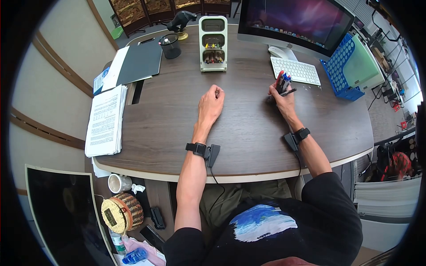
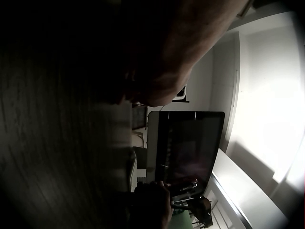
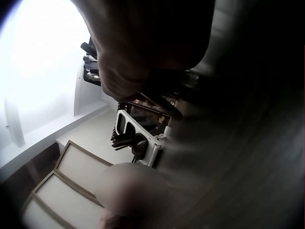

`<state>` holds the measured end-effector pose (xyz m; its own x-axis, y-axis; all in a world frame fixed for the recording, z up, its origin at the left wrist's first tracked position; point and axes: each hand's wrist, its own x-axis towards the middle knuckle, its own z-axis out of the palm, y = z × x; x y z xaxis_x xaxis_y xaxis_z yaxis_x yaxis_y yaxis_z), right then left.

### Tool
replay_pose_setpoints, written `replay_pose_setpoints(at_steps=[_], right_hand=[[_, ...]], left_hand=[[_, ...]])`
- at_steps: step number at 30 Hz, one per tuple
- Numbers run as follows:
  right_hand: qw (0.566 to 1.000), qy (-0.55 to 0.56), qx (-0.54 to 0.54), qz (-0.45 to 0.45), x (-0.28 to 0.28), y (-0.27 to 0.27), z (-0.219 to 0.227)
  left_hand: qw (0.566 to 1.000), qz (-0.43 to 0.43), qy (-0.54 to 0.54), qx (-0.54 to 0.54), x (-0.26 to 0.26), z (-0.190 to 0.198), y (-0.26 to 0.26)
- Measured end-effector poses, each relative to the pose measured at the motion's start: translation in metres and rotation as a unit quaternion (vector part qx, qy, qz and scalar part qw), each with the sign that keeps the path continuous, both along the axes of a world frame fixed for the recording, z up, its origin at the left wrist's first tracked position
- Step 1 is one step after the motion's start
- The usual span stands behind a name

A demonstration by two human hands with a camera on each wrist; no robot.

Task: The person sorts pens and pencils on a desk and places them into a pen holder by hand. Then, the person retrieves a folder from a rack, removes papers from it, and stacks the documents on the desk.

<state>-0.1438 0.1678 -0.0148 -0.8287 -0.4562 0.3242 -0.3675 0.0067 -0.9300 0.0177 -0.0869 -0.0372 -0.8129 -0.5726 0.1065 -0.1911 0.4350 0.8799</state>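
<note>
My right hand (image 1: 284, 101) grips a bunch of pens (image 1: 283, 80) with red, blue and dark ends, held upright in front of the keyboard. One dark pen (image 1: 289, 92) sticks out sideways from the bunch. In the right wrist view, pen ends (image 3: 90, 67) show past the hand, which is dark there. My left hand (image 1: 210, 104) rests low over the middle of the desk with its fingers curled in, and no object shows in it. Beyond it stands a white organizer (image 1: 213, 67) with three compartments; yellow items lie in the middle one and several pens or markers in the lowest.
A black mesh pen cup (image 1: 171, 49) stands at the back left by a dark folder (image 1: 141, 62) and stacked papers (image 1: 104, 122). On the right are a monitor (image 1: 293, 22), a white keyboard (image 1: 296, 71), a mouse (image 1: 278, 52) and a blue file rack (image 1: 341, 71).
</note>
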Motion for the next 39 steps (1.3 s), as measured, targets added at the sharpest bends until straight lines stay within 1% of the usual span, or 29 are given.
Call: replay_pose_setpoints(at_steps=[1, 3, 6, 9, 10, 12, 13, 15, 16, 18, 19, 20, 22, 23, 24, 25, 26, 27, 29, 32, 34, 36, 39], right_hand=[[1.000, 0.000, 0.000, -0.001, 0.000, 0.001, -0.006], [0.998, -0.058, 0.002, -0.003, 0.001, 0.003, -0.011], [0.997, -0.071, 0.013, 0.004, 0.004, 0.004, -0.005], [0.997, -0.080, 0.017, 0.015, 0.001, 0.003, 0.000], [0.997, -0.079, 0.017, 0.017, -0.003, 0.001, 0.002], [0.997, -0.056, -0.016, 0.052, -0.007, 0.000, 0.009], [0.997, -0.056, -0.014, 0.051, -0.007, 0.001, 0.011], [0.998, -0.049, -0.001, 0.036, 0.003, -0.004, 0.030], [0.998, -0.048, -0.001, 0.035, 0.002, -0.004, 0.029], [0.999, -0.011, 0.046, 0.022, -0.001, -0.006, 0.022], [0.997, -0.021, 0.080, 0.008, -0.002, -0.006, 0.020], [0.997, -0.020, 0.080, 0.010, -0.003, -0.005, 0.016], [0.995, -0.022, 0.099, -0.019, -0.002, -0.004, 0.005], [0.998, -0.030, 0.049, -0.023, 0.000, -0.006, -0.003], [0.998, -0.029, 0.049, -0.022, 0.000, -0.006, -0.008], [0.998, -0.006, 0.066, -0.023, -0.002, -0.005, -0.012], [0.996, 0.018, 0.083, -0.023, 0.000, -0.006, -0.010], [0.996, 0.018, 0.084, -0.021, 0.002, -0.007, -0.008], [0.998, -0.032, 0.057, -0.004, 0.007, -0.009, -0.002], [0.997, -0.052, 0.051, 0.030, 0.006, -0.013, 0.012], [0.997, -0.041, 0.067, 0.025, 0.013, -0.016, 0.022], [0.996, 0.014, 0.093, 0.008, 0.016, -0.019, 0.023], [0.995, 0.028, 0.096, 0.022, 0.018, -0.021, 0.006]], left_hand=[[1.000, -0.001, 0.000, 0.000, 0.000, 0.000, 0.000], [1.000, -0.005, 0.003, 0.004, 0.000, 0.000, -0.001], [1.000, -0.003, 0.012, -0.009, -0.001, -0.002, 0.000], [1.000, -0.005, 0.006, 0.003, 0.000, -0.002, 0.000], [1.000, -0.004, 0.007, 0.002, 0.000, -0.001, -0.002], [1.000, -0.007, -0.001, 0.001, 0.001, -0.001, -0.001], [1.000, -0.008, -0.001, 0.002, 0.000, -0.002, -0.001], [1.000, -0.002, 0.011, 0.001, -0.002, -0.003, 0.000], [1.000, -0.003, 0.012, 0.001, -0.002, -0.004, 0.000], [1.000, -0.006, 0.005, -0.004, 0.000, 0.000, 0.000], [1.000, -0.004, 0.005, -0.004, 0.001, 0.001, 0.000], [1.000, -0.006, 0.001, 0.000, 0.002, 0.003, 0.000], [1.000, -0.006, -0.004, 0.005, 0.003, 0.005, 0.001], [1.000, -0.007, -0.003, 0.004, 0.002, 0.004, 0.001], [1.000, -0.009, -0.003, 0.003, 0.002, 0.004, 0.000], [1.000, -0.008, -0.002, 0.003, 0.001, 0.003, 0.000], [1.000, -0.008, -0.009, 0.014, 0.002, 0.004, 0.001], [1.000, -0.008, -0.016, 0.024, 0.002, 0.005, 0.001], [1.000, -0.009, -0.016, 0.024, 0.003, 0.006, 0.002], [1.000, -0.006, -0.002, 0.008, 0.003, 0.005, 0.001], [1.000, -0.003, 0.011, -0.005, 0.002, 0.001, 0.001], [1.000, 0.000, 0.011, -0.010, 0.001, 0.000, 0.001], [1.000, -0.002, 0.012, -0.018, 0.001, 0.000, 0.001]])
